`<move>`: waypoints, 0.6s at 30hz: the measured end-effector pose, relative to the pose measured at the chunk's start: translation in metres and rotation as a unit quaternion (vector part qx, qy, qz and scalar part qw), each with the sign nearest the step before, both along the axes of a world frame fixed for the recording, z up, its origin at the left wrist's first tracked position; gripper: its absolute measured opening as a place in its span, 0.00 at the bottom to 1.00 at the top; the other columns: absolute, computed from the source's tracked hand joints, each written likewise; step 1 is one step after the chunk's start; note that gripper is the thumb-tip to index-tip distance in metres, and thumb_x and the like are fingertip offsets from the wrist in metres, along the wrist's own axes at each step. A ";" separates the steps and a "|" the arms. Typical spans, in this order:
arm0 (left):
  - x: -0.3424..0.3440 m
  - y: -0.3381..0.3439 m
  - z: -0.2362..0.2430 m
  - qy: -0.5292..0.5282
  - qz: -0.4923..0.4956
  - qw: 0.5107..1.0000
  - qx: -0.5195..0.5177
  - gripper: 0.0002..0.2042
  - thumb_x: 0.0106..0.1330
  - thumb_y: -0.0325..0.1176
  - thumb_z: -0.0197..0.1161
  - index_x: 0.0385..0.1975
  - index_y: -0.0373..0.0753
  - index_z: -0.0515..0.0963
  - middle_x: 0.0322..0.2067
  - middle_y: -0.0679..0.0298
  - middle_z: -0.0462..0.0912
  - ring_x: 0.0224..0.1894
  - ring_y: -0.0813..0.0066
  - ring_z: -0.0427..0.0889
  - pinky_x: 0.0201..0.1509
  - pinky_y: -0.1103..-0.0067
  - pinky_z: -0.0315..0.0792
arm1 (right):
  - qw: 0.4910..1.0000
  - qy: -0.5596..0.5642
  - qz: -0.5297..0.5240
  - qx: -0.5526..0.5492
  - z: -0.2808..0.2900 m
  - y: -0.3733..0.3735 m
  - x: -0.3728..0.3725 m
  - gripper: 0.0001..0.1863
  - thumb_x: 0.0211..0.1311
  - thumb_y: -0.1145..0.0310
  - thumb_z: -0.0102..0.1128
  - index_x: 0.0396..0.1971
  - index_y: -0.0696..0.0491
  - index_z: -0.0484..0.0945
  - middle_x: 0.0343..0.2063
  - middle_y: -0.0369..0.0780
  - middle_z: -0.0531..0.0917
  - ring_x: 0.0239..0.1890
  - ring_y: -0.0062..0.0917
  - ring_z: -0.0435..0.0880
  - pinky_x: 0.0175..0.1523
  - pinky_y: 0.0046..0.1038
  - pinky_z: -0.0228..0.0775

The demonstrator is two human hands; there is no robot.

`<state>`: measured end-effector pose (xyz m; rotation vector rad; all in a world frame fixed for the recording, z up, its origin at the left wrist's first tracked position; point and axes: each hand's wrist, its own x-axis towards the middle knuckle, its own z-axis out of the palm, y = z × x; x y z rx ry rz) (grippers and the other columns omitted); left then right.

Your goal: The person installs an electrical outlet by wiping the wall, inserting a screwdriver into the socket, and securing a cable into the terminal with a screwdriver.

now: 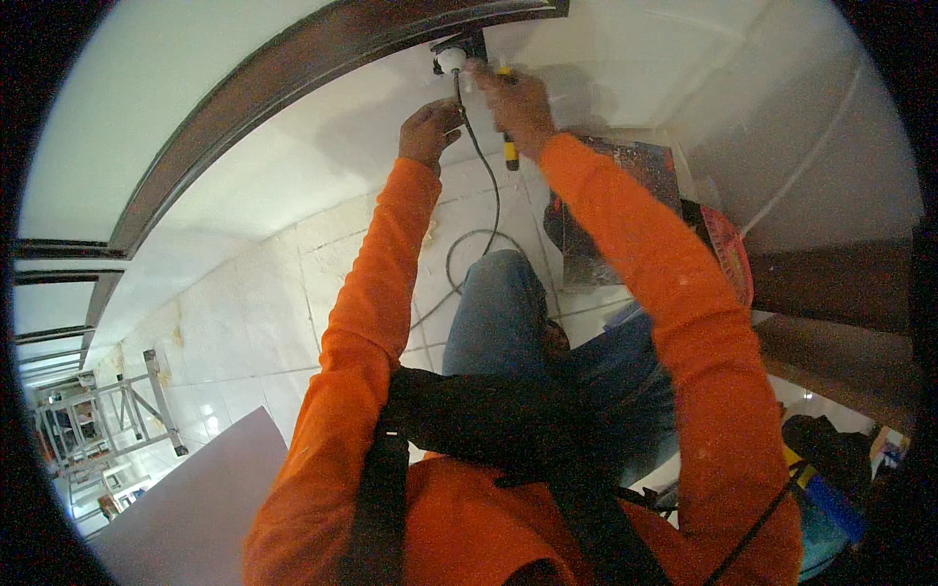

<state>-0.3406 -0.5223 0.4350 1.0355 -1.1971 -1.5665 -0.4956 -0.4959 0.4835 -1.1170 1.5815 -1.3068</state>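
Note:
A dark cable [496, 195] hangs from a round white fitting [451, 61] set by a black piece at the wall, under the dark brown trim. Just below that fitting, my left hand [430, 135] has its fingers closed at the cable. My right hand [520, 109], slightly blurred, is raised to the right of the fitting. It grips a yellow-and-black handled tool [511, 154], whose handle sticks out beneath the palm. The tool's working end is too unclear to name. Orange sleeves cover both arms.
The cable loops across the white floor tiles [264, 293] past my bent knee [500, 303]. A dark, dusty flat box [635, 181] lies on the right, beside a red-edged item [725, 254]. A metal frame [151, 400] stands far left, near a pale panel [195, 498].

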 end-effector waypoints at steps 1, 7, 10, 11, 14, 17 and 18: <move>-0.001 -0.001 0.000 -0.003 -0.014 1.000 -0.020 0.13 0.63 0.34 0.52 0.44 0.36 0.73 0.39 0.61 0.80 0.41 0.71 0.78 0.45 0.76 0.72 | 0.996 -0.076 -0.011 -0.036 -0.003 0.000 0.011 0.22 0.53 0.50 0.58 0.13 0.54 0.73 0.08 0.32 0.70 0.11 0.20 0.69 0.18 0.28 0.61; 0.001 -0.007 0.000 -0.077 -0.060 0.992 -0.085 0.13 0.63 0.33 0.52 0.45 0.36 0.72 0.43 0.62 0.78 0.42 0.72 0.78 0.46 0.75 0.72 | 0.952 -0.302 -0.032 -0.042 -0.026 0.001 0.007 0.09 0.53 0.65 0.57 0.20 0.54 0.71 0.14 0.33 0.70 0.13 0.18 0.67 0.19 0.22 0.60; -0.006 -0.015 0.009 0.028 -0.047 0.998 0.027 0.13 0.64 0.32 0.52 0.46 0.36 0.72 0.44 0.62 0.77 0.41 0.71 0.78 0.45 0.75 0.73 | 0.945 -0.326 -0.014 -0.019 -0.031 0.008 0.009 0.10 0.53 0.64 0.58 0.20 0.54 0.71 0.13 0.33 0.70 0.14 0.18 0.68 0.19 0.22 0.60; -0.008 -0.017 0.012 0.025 -0.048 0.998 0.027 0.13 0.64 0.32 0.52 0.46 0.36 0.72 0.44 0.62 0.77 0.41 0.71 0.78 0.45 0.75 0.73 | 0.924 -0.381 -0.033 -0.012 -0.030 0.007 0.009 0.10 0.53 0.64 0.59 0.21 0.54 0.72 0.14 0.33 0.70 0.14 0.18 0.68 0.19 0.22 0.60; -0.017 -0.021 0.017 -0.018 -0.081 0.996 0.043 0.13 0.66 0.33 0.48 0.46 0.36 0.72 0.42 0.62 0.78 0.42 0.70 0.78 0.45 0.76 0.72 | 0.904 -0.426 -0.025 -0.018 -0.027 -0.002 0.008 0.11 0.53 0.63 0.60 0.22 0.54 0.72 0.14 0.33 0.71 0.14 0.18 0.68 0.20 0.22 0.60; -0.027 -0.017 0.011 -0.066 -0.021 0.987 0.148 0.13 0.66 0.30 0.47 0.48 0.37 0.70 0.39 0.62 0.78 0.43 0.70 0.77 0.44 0.74 0.73 | 0.903 -0.428 -0.029 -0.032 -0.029 -0.012 0.013 0.10 0.53 0.63 0.59 0.20 0.54 0.73 0.15 0.35 0.72 0.15 0.19 0.69 0.20 0.23 0.61; -0.025 -0.015 0.010 -0.069 -0.023 0.986 0.149 0.13 0.66 0.30 0.47 0.48 0.37 0.70 0.39 0.62 0.78 0.43 0.70 0.77 0.44 0.74 0.73 | 0.896 -0.439 -0.054 -0.032 -0.029 -0.013 0.016 0.11 0.53 0.64 0.58 0.18 0.53 0.73 0.15 0.35 0.73 0.14 0.20 0.70 0.20 0.24 0.62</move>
